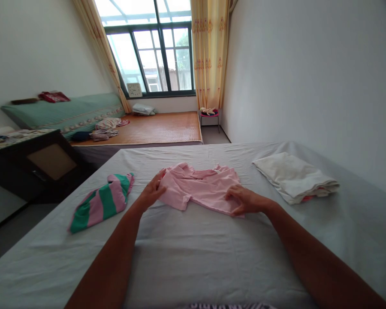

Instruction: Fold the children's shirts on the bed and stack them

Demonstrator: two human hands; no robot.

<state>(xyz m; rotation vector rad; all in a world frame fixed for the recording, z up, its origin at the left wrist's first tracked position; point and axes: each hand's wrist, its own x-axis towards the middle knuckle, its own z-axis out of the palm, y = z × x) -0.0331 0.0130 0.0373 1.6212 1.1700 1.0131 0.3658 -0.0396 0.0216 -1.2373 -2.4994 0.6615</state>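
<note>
A small pink shirt [199,185] lies spread on the grey bed sheet [193,253] in front of me. My left hand [152,191] pinches the shirt's left sleeve edge between thumb and fingers. My right hand [244,201] grips the shirt's near right hem, fingers curled over the cloth. Both forearms reach in from the bottom of the view.
A green and pink striped garment [99,205] lies to the left on the sheet. A folded white cloth pile [294,177] sits at the right. Beyond are a dark cabinet [35,165], a second bed with a mat [154,128] and clothes, a small stool [209,115] and a window.
</note>
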